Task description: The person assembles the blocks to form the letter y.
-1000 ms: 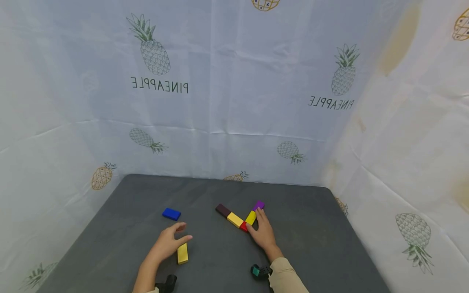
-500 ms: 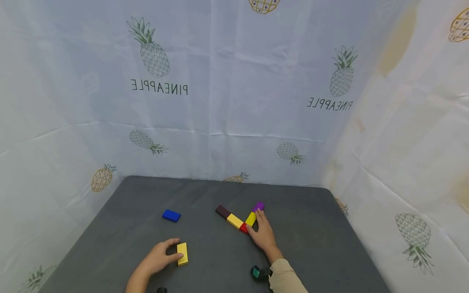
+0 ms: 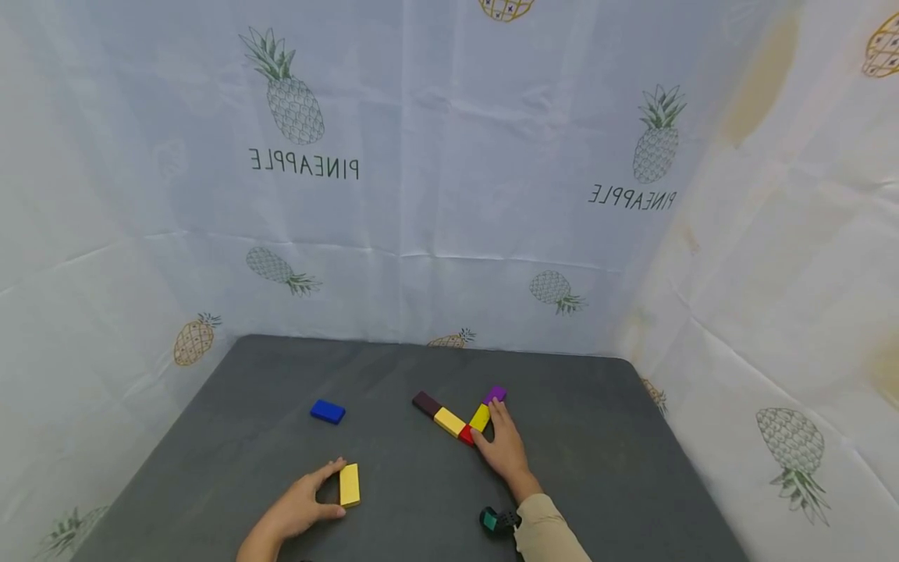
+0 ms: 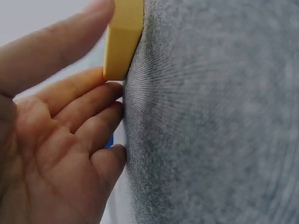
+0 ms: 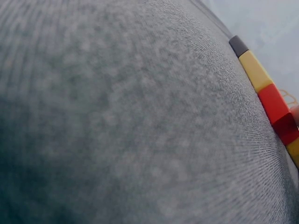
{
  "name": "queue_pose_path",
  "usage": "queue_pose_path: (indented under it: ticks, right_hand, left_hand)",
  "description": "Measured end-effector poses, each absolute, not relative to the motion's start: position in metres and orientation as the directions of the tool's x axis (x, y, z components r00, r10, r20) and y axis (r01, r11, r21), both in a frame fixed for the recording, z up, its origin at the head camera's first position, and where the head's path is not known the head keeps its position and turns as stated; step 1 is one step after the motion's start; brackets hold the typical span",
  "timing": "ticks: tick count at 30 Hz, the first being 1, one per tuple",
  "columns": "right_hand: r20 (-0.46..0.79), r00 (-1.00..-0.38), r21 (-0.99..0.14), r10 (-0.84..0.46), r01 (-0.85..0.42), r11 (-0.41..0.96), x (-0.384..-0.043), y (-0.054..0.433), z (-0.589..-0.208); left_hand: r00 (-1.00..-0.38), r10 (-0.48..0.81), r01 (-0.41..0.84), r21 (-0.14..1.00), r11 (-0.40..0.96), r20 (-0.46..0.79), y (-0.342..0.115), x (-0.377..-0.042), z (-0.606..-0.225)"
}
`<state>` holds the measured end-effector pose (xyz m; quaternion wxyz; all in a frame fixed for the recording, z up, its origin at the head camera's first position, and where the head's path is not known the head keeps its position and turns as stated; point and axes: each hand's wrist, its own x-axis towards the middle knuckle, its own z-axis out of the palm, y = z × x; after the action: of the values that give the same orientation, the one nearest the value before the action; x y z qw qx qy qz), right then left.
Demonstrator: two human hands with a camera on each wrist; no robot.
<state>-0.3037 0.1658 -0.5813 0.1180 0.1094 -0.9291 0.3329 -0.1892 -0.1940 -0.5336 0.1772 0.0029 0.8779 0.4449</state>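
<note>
On the dark tabletop my left hand has its thumb and fingers at opposite ends of a yellow block, pinching it. In the left wrist view the thumb overlaps the yellow block and the index finger meets its lower end. My right hand rests at a V-shaped row of blocks. Its thumb touches the red block; its outstretched fingers lie along the bright yellow block and the purple block. The row's other arm is a pale yellow block and a dark brown block.
A blue block lies apart, beyond the left hand. The grey table ends at a pineapple-print curtain that rises behind it and on both sides. A black wrist device sits by the right sleeve.
My left hand has come down and back to the yellow block, its thumb sliding from the block's face to the near end. The right hand and the block row have stayed put.
</note>
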Motion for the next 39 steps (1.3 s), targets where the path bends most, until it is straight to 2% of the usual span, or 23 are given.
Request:
queue_pose_path:
  ticks: [5,12,19,27,39]
  right_hand:
    - [0.376,-0.918,-0.58,-0.13,-0.342,0.739,-0.301,0.165,-0.581]
    - [0.256,-0.959,-0.588,-0.122,-0.255,0.767,-0.303,0.165,-0.577]
    - [0.253,-0.96,-0.583,-0.117,-0.248,0.773,-0.303,0.165,-0.576]
    - [0.25,-0.961,-0.581,-0.119,-0.248,0.775,-0.303,0.165,-0.575]
    - [0.252,-0.961,-0.589,-0.117,-0.248,0.77,-0.303,0.165,-0.576]
  left_hand:
    - [-0.946,0.121,-0.15,0.737,0.659,-0.301,-0.189,-0.19,-0.532]
    - [-0.951,0.102,-0.143,0.705,0.695,-0.293,-0.182,-0.188,-0.527]
    - [-0.967,0.103,-0.097,0.707,0.7,-0.234,-0.181,-0.186,-0.529]
    - [-0.967,0.062,-0.123,0.665,0.737,-0.247,-0.178,-0.189,-0.532]
    - [-0.992,0.026,-0.073,0.742,0.667,-0.121,-0.17,-0.19,-0.531]
